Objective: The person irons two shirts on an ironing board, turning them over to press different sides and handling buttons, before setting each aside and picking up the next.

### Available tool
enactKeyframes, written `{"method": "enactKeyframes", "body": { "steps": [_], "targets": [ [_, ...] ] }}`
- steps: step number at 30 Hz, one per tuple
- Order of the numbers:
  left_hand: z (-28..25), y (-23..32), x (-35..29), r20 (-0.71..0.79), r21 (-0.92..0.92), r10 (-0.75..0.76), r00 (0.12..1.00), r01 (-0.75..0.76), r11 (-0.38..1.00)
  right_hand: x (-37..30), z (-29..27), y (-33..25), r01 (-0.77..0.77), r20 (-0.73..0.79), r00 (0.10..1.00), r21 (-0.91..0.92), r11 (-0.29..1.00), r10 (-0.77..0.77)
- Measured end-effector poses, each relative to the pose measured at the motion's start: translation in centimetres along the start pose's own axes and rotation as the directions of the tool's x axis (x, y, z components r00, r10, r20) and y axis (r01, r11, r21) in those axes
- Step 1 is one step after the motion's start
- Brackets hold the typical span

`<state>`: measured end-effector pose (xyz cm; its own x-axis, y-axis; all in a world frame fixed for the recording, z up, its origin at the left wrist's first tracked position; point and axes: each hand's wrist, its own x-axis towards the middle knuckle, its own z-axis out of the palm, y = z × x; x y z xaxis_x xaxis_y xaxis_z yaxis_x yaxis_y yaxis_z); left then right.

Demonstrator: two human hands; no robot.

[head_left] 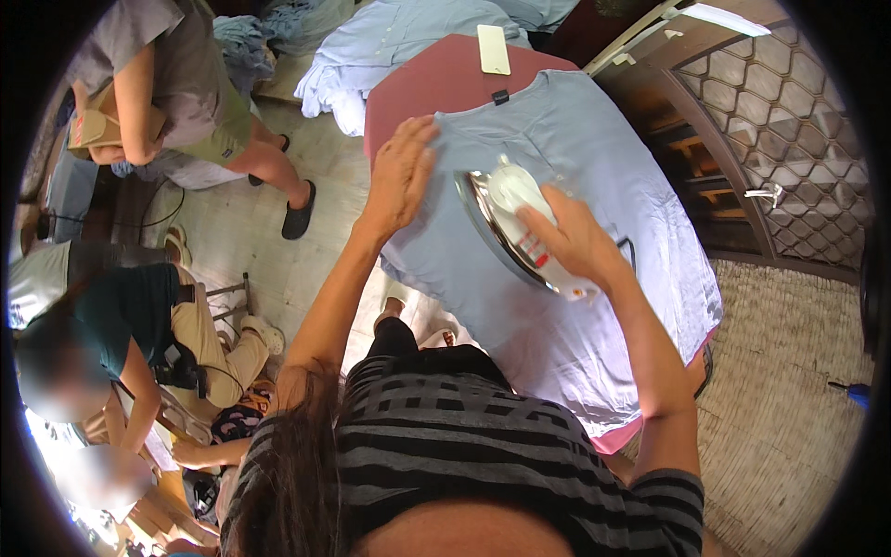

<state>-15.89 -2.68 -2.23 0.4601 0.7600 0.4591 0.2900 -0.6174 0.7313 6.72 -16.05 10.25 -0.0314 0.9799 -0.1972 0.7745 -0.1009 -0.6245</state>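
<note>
A light blue shirt (pixel 436 255) lies spread over a dark pink ironing board (pixel 399 88), its neckline and small black label toward the far end. My right hand (pixel 571 237) is wrapped round the handle of a white clothes iron (pixel 512 190), whose shiny metal soleplate edge faces left, over the middle of the shirt. My left hand (pixel 406 172) lies at the shirt's left shoulder edge, fingers stretched out and pointing to the far end. It holds nothing that I can see. Slight blur covers both hands.
A pale rectangular phone-like thing (pixel 493 50) lies on the board's far end. More light blue garments (pixel 371 46) are heaped beyond it. On the right stands a metal lattice door (pixel 761 139). A person with a brown box (pixel 111 121) stands at far left; others sit at lower left.
</note>
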Motion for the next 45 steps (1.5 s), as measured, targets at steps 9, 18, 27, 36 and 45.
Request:
{"method": "enactKeyframes", "body": {
  "steps": [9,18,27,36,45],
  "targets": [
    [1.6,-3.2,3.5,0.303,0.53,0.044,0.952,-0.207,0.823,-1.5,1.6,-0.7,-0.177,-0.267,0.929,0.283,0.943,0.254],
    [0.4,-2.6,4.1,0.409,0.515,-0.028,0.912,-0.205,0.832,3.0,2.4,-2.2,-0.205,-0.288,0.917,0.256,0.945,0.277],
    [0.6,-1.9,5.1,0.381,0.483,0.03,0.924,-0.227,0.846,0.3,-0.2,-0.9,-0.205,-0.174,0.955,0.201,0.958,0.241],
    [11.2,1.8,18.3,0.076,0.146,0.307,0.949,-0.315,0.938,-7.0,-12.6,8.8,-0.331,-0.194,0.895,0.314,0.89,0.401],
    [15.8,-0.8,23.9,0.341,0.197,-0.053,0.938,-0.016,0.98,2.0,-14.0,14.1,-0.174,-0.262,0.948,0.056,0.983,0.183]
  ]
}}
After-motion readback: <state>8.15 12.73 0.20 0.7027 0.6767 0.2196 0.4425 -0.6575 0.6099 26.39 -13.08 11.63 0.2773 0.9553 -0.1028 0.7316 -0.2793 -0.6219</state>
